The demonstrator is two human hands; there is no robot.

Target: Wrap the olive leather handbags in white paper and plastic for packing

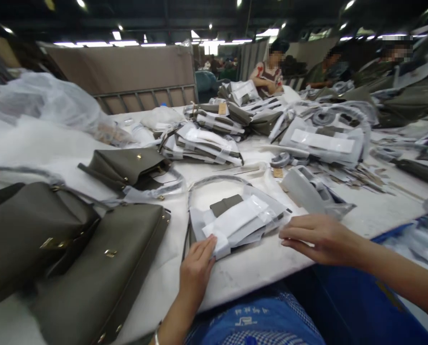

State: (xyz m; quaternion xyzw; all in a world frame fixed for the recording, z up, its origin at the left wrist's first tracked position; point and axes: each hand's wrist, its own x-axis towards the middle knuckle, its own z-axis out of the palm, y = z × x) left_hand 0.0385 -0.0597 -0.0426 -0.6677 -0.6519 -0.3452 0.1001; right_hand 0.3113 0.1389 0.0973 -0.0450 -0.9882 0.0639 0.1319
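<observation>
One wrapped bag point(242, 215) lies flat on the table point(242, 275) before you, olive with white paper across it and a looped handle above. Your left hand's point(197, 268) extended fingers press its near left corner; your right hand point(316, 237), fingers loosely bent and gripping nothing, hovers off its right side. Olive bags point(109, 258) crowd the left; wrapped piles point(203, 143) block the space behind.

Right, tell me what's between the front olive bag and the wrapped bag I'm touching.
The head view shows only bare white tabletop between the front olive bag and the wrapped bag.
</observation>
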